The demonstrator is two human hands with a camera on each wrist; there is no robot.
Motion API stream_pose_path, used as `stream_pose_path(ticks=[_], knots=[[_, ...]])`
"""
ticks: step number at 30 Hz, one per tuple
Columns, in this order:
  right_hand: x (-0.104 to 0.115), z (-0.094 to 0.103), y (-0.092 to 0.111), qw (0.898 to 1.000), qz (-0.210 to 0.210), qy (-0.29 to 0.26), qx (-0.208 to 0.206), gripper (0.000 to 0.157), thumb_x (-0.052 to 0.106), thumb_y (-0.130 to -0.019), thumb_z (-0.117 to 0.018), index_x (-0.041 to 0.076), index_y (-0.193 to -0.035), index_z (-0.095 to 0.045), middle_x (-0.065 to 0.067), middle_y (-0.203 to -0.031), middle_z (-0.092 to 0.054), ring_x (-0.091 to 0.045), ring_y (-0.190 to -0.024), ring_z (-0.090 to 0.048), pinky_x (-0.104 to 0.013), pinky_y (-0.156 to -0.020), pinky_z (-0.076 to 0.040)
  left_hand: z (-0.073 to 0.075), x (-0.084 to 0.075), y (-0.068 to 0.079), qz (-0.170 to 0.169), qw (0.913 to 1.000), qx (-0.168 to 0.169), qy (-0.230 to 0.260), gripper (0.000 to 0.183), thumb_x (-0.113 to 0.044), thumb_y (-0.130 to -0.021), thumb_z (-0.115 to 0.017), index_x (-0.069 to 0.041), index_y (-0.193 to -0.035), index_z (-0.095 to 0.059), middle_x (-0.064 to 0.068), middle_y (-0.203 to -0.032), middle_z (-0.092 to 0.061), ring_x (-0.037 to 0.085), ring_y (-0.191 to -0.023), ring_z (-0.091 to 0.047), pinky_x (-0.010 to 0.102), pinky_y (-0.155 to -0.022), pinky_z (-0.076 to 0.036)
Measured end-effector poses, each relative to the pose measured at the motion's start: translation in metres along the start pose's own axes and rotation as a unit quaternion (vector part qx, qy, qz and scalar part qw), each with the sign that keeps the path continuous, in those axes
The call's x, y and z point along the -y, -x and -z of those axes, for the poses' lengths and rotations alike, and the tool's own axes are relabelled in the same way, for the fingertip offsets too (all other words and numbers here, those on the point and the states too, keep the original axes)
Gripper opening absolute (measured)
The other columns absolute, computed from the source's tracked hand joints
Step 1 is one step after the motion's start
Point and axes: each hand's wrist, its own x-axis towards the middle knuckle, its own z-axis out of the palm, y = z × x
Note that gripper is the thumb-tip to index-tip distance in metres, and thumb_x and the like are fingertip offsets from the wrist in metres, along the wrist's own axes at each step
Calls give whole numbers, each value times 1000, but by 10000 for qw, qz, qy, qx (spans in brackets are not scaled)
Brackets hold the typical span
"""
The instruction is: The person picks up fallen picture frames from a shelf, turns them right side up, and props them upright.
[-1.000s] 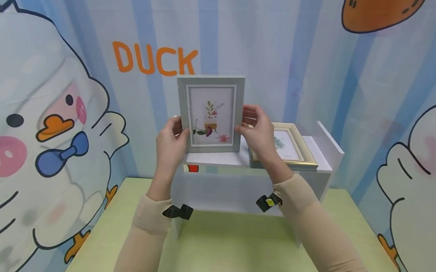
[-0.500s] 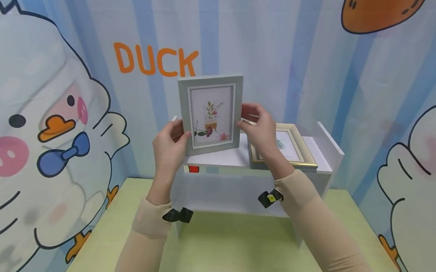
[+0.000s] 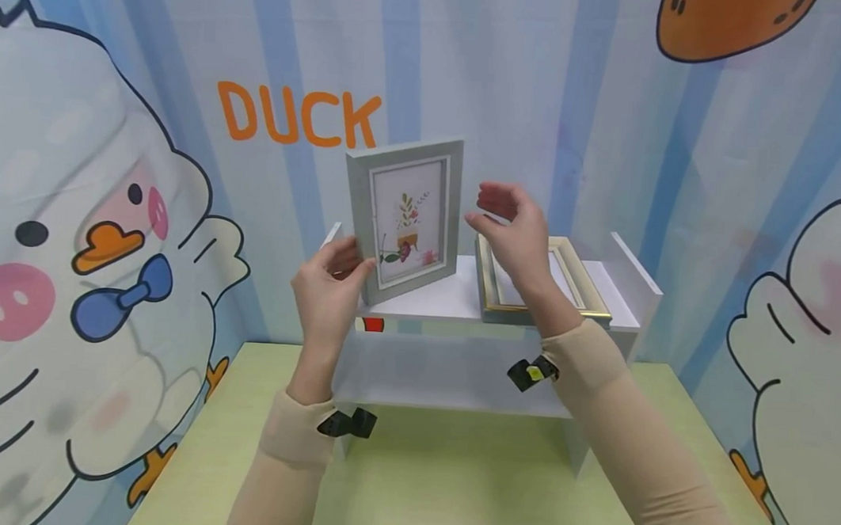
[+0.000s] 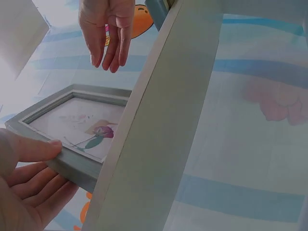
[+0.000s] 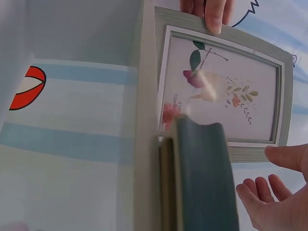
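A grey-green picture frame (image 3: 366,220) with a plant print stands upright on the white shelf's top, turned at an angle. My left hand (image 3: 329,289) pinches its left edge, thumb in front and fingers behind, as the left wrist view shows too. My right hand (image 3: 518,236) is off the frame, to its right, with fingers loosely bent and nothing between them; in the right wrist view a gap shows between the right hand (image 5: 279,192) and the frame. Below the right hand a gold-edged picture frame (image 3: 584,279) lies flat on the shelf, partly hidden by the wrist.
The white shelf (image 3: 425,304) has a raised right side panel (image 3: 637,282) and a lower board (image 3: 450,375). It stands on a pale green table (image 3: 451,486). A curtain (image 3: 515,85) with duck prints hangs behind.
The grey-green frame has turned, its right side swinging back from the viewer. My right hand has let go of its right edge and moved right. My left hand keeps its hold.
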Motion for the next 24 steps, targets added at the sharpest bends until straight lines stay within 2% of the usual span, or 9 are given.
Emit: stream_pose_path(ticks=[6,13,19,21,24], knots=[[11,4,0,9999,145,22,27,42,13,-77,-67,7,-116,-52,-8,-115,-56,-14,-105,-54,-24,-89,-46,-2,-1,6,-107,9997,-140,191,34,-24,-72,-73,-14,-103,-66,3,-93,-68,11,-78,-65,26,-71,-54],[39,7,7,9997,244,11,48,42,8,-79,-65,0,-117,-50,-14,-117,-54,-23,-108,-52,-28,-91,-45,-7,-1,10,-357,9981,-417,269,33,-23,-70,-75,-14,-100,-67,3,-89,-69,11,-75,-65,27,-67,-54],[25,6,-4,9990,443,50,8,44,21,-76,-69,9,-115,-53,-6,-115,-56,-15,-105,-54,-26,-90,-46,-14,-4,15,-570,9959,-641,279,30,-19,-69,-75,-11,-97,-67,4,-84,-69,10,-70,-65,23,-64,-54],[9,4,-15,9988,480,-139,8,48,25,-73,-72,13,-115,-54,-3,-116,-56,-12,-106,-54,-25,-90,-46,-17,-5,17,-675,9951,-675,249,30,-18,-69,-75,-10,-97,-67,4,-84,-69,10,-69,-64,23,-64,-54],[9,3,-18,9986,526,-100,8,49,28,-71,-73,14,-115,-54,-2,-115,-57,-11,-106,-53,-24,-89,-46,-20,-5,19,-859,9936,-731,83,30,-18,-70,-75,-10,-97,-67,3,-85,-68,9,-68,-64,22,-62,-54]])
